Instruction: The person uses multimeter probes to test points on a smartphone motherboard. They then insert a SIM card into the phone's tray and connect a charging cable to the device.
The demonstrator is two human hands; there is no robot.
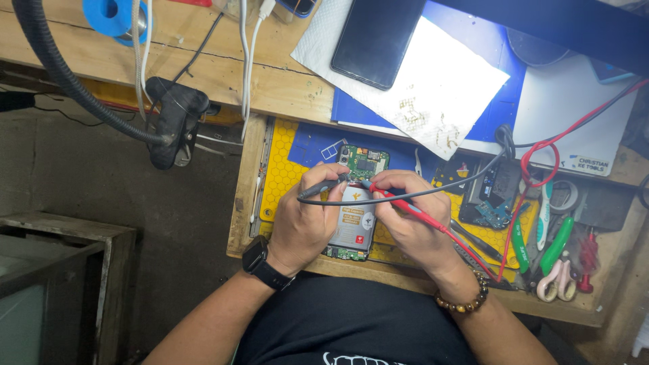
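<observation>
Lying open on a yellow work mat [282, 177] near the front edge of the wooden bench [270, 81], the opened phone [355, 209] shows its green circuit board at the top and a pale battery below. Both probes meet over the upper part of that board. The left hand [304, 223] has its fingers pinched together around the black probe [324, 188], tip angled toward the board. The right hand [412, 216] is closed around the red probe [405, 203] in a pen-like hold, its point just beside the black one. A black lead and a red lead [541, 145] trail off to the right, looping over a blue mat [487, 115].

On the left wrist sits a black watch [260, 260]; a beaded bracelet [463, 301] circles the right. To the right of the phone lie a loose circuit board [490, 203] and a cluster of green-handled tools [551, 240]. Farther back, a dark phone [375, 37] rests face-up on a white paper sheet [439, 88]. At the left, a black clamp [174, 118] grips the bench edge, with a flexible hose rising from it.
</observation>
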